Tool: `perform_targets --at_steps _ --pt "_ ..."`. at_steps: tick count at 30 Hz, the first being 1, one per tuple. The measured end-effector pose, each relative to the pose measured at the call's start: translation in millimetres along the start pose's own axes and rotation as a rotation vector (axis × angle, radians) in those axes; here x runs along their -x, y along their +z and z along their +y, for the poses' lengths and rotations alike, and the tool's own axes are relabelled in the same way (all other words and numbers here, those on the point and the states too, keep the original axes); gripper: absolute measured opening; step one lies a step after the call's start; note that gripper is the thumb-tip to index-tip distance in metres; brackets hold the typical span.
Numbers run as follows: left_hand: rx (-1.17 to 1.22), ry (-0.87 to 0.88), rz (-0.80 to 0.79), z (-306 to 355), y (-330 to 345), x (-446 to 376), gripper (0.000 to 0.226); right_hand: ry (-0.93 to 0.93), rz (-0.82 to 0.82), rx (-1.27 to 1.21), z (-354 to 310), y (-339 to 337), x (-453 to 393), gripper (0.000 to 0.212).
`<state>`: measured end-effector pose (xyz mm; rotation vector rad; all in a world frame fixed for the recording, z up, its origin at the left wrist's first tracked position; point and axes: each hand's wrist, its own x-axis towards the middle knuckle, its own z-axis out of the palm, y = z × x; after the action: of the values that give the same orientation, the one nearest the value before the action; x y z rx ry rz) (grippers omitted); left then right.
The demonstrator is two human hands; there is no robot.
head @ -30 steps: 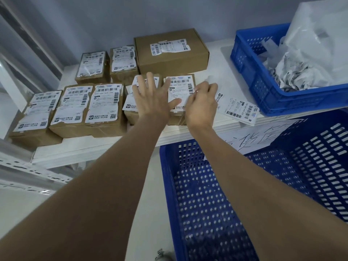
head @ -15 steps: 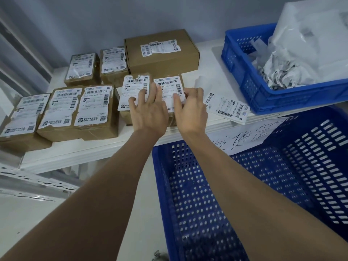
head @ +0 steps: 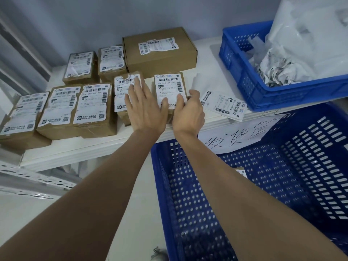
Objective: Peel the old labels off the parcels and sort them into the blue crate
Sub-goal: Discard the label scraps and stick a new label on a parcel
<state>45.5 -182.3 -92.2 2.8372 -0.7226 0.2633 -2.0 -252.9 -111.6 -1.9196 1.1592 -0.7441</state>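
hands (head: 165, 113) on parcel (head: 170, 91), blue crate (head: 263, 185)

Soft, even, cool-toned light fills the scene, moderately bright, with no clear single source. Shadows are faint: a pale one lies on the shelf (head: 211, 59) beside the upper blue crate (head: 244, 85). The white plastic bag (head: 310, 31) is nearly washed out. Wide-angle distortion stretches the forearms and bends the frame edges. Label print is slightly soft.

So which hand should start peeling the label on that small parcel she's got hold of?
Probably the right hand: its fingers curl around the parcel at the label's lower right corner. The left hand lies flat, spread across two parcels, better suited to steadying.
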Motion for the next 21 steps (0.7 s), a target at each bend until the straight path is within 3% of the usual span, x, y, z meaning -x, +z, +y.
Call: perform_targets --at_steps 2,4,9,12,15,17,21 --pt "0.199 -0.073 0.151 6 -8 4 0.063 0.023 0.019 -0.03 -6 -4 1 0.032" --pt "0.437 -0.135 0.189 9 -15 7 0.059 0.019 0.051 -0.101 -12 -11 7 0.029" --pt "0.892 -0.369 -0.073 16 -37 10 0.061 -0.069 0.097 -0.266 -16 -42 21 0.016" --pt "0.951 -0.359 -0.125 21 -54 18 0.048 0.065 0.055 -0.414 -21 -62 23 0.014" --pt "0.983 -0.349 -0.114 31 -76 26 0.045 0.261 -0.109 -0.569 -31 -78 23 0.027" --pt "1.005 -0.374 -0.097 40 -89 32 0.046 0.295 -0.169 -0.581 -39 -89 23 0.03" --pt "1.074 -0.366 -0.089 61 -103 50 0.051 0.265 -0.076 -0.72 -46 -127 26 0.026"
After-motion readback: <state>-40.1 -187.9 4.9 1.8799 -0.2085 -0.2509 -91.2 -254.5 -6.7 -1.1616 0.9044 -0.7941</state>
